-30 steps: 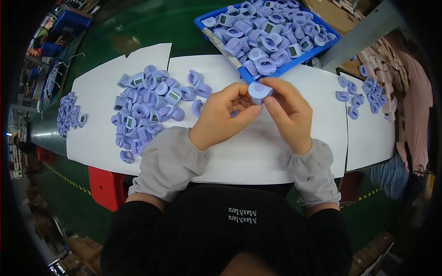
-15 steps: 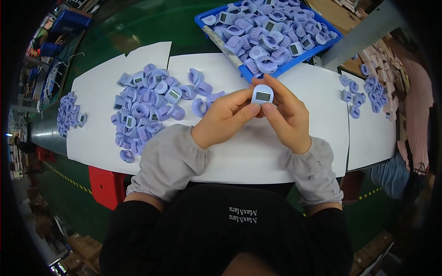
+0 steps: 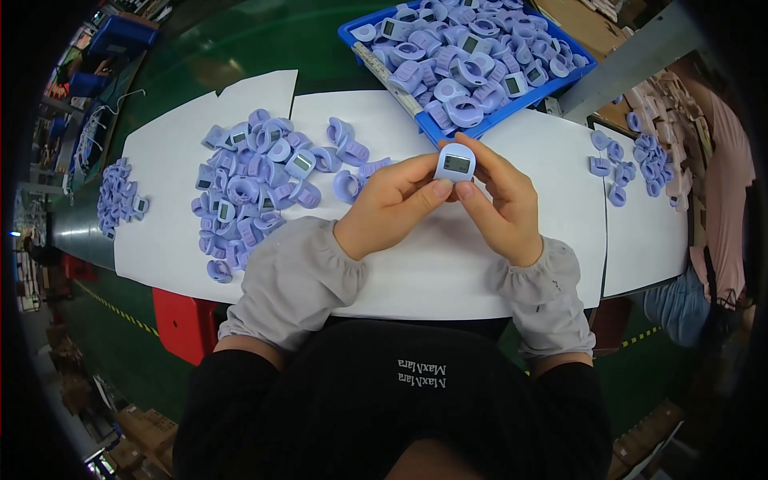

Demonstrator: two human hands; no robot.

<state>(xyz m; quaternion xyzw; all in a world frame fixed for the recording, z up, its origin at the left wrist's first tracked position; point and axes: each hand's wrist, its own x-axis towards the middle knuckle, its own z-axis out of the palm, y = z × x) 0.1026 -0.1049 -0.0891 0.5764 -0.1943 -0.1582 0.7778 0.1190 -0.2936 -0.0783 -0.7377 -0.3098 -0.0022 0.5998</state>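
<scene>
Both hands hold one small lilac digital device (image 3: 456, 162) upright over the table, its little grey screen facing me. Dark segments show on the screen. My left hand (image 3: 398, 196) grips its lower left side, thumb on the lower front edge and fingers behind it. My right hand (image 3: 507, 200) closes on the right side, with the thumb near the bottom edge and the index finger behind the top. The rear of the device is hidden by my fingers. To the left lies a loose pile of similar lilac ring-shaped devices (image 3: 243, 190), some with screens showing.
Beyond my hands, a blue tray (image 3: 504, 108) heaped with the same devices stands beside a grey post (image 3: 620, 60). White sheets (image 3: 416, 280) cover the table. Smaller groups lie far left (image 3: 120, 200) and right (image 3: 654, 164). A red stool (image 3: 182, 324) stands below the left edge.
The device has tilted slightly in my fingers and risen a little. Its screen, blank before, now shows dark segments. Both hands keep nearly the same place.
</scene>
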